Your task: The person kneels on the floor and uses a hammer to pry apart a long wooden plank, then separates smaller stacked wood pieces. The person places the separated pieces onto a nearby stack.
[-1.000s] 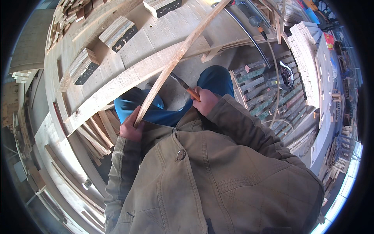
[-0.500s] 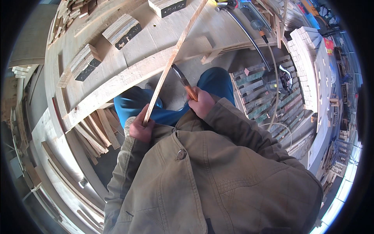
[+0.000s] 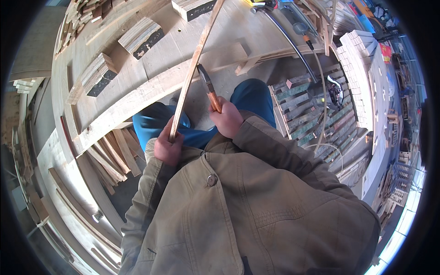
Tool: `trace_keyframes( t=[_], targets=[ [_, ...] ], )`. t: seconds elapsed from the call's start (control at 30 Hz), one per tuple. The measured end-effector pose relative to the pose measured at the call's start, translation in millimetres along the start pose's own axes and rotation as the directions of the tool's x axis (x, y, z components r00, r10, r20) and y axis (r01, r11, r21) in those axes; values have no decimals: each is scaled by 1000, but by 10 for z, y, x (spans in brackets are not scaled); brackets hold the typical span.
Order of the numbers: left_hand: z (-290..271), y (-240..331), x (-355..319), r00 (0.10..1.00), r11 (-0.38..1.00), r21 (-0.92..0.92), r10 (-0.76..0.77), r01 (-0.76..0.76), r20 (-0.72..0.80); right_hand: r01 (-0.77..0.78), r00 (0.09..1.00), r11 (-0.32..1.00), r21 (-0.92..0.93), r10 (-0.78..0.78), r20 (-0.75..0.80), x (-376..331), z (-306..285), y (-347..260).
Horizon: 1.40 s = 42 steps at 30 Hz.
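My left hand (image 3: 167, 147) is closed round the lower end of a long, thin wooden strip (image 3: 194, 62). The strip slants up and to the right, past the edge of the workbench (image 3: 158, 82). My right hand (image 3: 226, 120) grips a short hand tool (image 3: 209, 87) by its orange-brown wooden handle. Its front part is dark metal with a lighter edge; the exact kind is unclear. The tool's tip is close beside the strip's right edge, and I cannot tell whether they touch. Both hands are in front of my jacket, above my blue-trousered knees.
Layered wooden blocks (image 3: 142, 37) with dark ends sit on the bench. Loose slats (image 3: 114, 153) are beneath it at left. At right are a slatted pallet (image 3: 305, 112), a hose (image 3: 324, 101), a dark curved tube (image 3: 293, 48) and stacked pale wood (image 3: 357, 59).
My right hand has moved left and slightly up, bringing the tool nearer the strip. The strip's upper end has swung left. My left hand keeps hold of its lower end.
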State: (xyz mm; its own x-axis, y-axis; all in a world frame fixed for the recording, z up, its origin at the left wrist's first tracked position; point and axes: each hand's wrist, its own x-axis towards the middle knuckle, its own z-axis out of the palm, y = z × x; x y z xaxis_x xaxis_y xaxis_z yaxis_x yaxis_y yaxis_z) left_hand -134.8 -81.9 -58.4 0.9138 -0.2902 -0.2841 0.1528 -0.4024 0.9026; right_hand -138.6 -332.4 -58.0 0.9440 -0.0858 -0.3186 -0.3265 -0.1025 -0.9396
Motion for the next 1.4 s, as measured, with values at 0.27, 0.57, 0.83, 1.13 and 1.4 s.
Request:
trace_keyframes(
  t=[0.27, 0.57, 0.83, 1.13, 1.4],
  targets=[
    [10, 36, 59, 999, 997, -81, -11, 7, -46, -20, 999, 999, 33, 19, 48, 111, -54, -108],
    [-132, -221, 45, 1000, 998, -64, -12, 11, -16, 50, 997, 970, -240, -36, 63, 115, -346, 79],
    [-200, -242, 63, 1000, 999, -27, -29, 29, 12, 153, 988, 767, -623, -103, 116, 210, -945, -171],
    [-178, -136, 77, 998, 998, 24, -56, 55, 19, 145, 989, 737, -660, -126, 77, 213, -1071, -166],
    [-148, -125, 75, 1000, 997, 69, -22, 21, 14, 58, 994, 844, -534, -1, 106, 130, -892, -30]
  ],
)
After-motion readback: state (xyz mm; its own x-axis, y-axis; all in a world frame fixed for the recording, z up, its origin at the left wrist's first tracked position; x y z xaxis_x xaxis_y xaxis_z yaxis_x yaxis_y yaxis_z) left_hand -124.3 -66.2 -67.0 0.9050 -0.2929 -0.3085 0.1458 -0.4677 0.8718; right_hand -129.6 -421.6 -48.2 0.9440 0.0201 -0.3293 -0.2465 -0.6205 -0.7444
